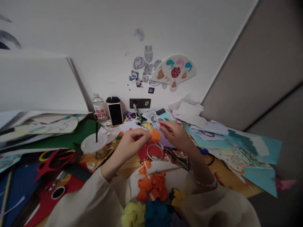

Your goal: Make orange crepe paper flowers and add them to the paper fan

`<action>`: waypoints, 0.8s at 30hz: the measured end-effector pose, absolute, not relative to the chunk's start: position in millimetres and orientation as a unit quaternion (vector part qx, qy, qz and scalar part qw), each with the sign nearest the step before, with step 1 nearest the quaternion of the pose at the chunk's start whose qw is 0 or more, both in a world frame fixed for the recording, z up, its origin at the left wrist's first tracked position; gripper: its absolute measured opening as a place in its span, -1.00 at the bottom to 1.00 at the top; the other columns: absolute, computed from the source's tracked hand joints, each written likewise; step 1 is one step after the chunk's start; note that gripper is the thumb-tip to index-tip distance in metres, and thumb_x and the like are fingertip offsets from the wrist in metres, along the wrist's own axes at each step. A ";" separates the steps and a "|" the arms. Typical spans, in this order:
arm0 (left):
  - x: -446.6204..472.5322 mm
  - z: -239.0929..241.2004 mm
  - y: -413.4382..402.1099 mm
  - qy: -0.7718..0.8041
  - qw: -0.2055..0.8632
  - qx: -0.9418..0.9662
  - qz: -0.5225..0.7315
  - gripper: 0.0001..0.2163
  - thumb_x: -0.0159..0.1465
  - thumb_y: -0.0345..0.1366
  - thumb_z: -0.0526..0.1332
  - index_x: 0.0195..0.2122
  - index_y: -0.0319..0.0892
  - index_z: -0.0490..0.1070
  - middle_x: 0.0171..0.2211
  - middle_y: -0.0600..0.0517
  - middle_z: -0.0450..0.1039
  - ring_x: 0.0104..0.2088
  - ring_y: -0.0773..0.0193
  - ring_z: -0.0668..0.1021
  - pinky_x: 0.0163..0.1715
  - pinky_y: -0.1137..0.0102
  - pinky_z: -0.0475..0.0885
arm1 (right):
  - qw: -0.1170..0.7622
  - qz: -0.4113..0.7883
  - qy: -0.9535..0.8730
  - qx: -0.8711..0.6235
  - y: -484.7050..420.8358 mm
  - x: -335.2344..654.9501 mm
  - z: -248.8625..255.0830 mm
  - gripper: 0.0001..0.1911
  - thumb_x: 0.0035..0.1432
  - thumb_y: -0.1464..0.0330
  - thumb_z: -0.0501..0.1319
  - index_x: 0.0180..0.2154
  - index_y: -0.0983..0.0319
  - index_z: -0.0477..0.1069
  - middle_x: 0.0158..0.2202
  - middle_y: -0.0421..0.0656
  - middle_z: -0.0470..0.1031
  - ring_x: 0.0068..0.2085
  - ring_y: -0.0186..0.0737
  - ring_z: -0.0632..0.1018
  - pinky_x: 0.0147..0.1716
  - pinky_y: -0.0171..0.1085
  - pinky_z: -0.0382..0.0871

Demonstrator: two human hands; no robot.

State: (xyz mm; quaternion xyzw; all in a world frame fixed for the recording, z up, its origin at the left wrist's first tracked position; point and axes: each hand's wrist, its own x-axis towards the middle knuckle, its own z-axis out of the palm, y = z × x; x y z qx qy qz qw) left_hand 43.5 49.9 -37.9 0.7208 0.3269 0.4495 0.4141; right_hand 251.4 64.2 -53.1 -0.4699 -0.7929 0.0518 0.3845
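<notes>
My left hand (135,140) is closed in a pinch, with a small orange paper piece (155,136) at its fingertips. To the right of that piece, my right hand (174,135) has its fingers pressed together; whatever they hold, if anything, is too small to make out. Just below the hands, a roll of clear tape (155,152) lies on the cluttered table. Closer to me, several crumpled orange paper pieces (153,186) rest on a white surface, with a yellow-green paper flower (133,214) and a blue one (157,213) in front of them.
Red-handled scissors (50,162) lie at left beside a lidded cup with a black straw (93,144). A bottle (99,108) and a black-lidded cup (115,112) stand by the wall. Painted blue sheets (255,148) cover the right side. A decorated fan (175,72) hangs on the wall.
</notes>
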 end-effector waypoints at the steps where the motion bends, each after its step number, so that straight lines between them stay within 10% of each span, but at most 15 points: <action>1: 43.0 -38.8 50.1 0.322 0.408 0.738 0.431 -0.81 0.15 -0.29 0.18 -0.55 -0.21 0.47 -0.50 0.04 0.46 -0.45 0.31 0.47 -0.41 0.45 0.36 | 0.390 0.168 -0.794 -0.434 60.1 250.2 -48.2 -0.67 0.28 0.30 0.05 0.06 0.24 0.28 -0.04 -0.02 0.47 -0.05 -0.18 0.50 -0.10 -0.19 0.40; 6: 43.9 -43.6 50.5 0.337 0.389 0.763 0.391 -0.82 0.13 -0.30 0.17 -0.56 -0.22 0.46 -0.56 0.05 0.45 -0.50 0.33 0.44 -0.47 0.48 0.32 | 0.382 0.465 -0.751 -0.272 42.1 241.9 -33.8 -0.41 0.09 0.34 0.28 0.13 0.16 0.14 -0.15 -0.14 0.43 -0.18 -0.32 0.52 -0.17 -0.31 0.42; 24: 44.6 -43.8 51.7 0.343 0.471 0.713 0.389 -0.73 0.15 -0.15 0.25 -0.25 -0.25 0.55 -0.42 0.00 0.58 -0.42 0.28 0.56 -0.42 0.51 0.42 | 0.446 0.373 -0.725 -0.370 44.4 233.3 -38.5 -0.76 0.06 0.36 0.27 -0.17 0.22 0.45 -0.21 -0.14 0.51 -0.23 -0.28 0.53 -0.21 -0.32 0.42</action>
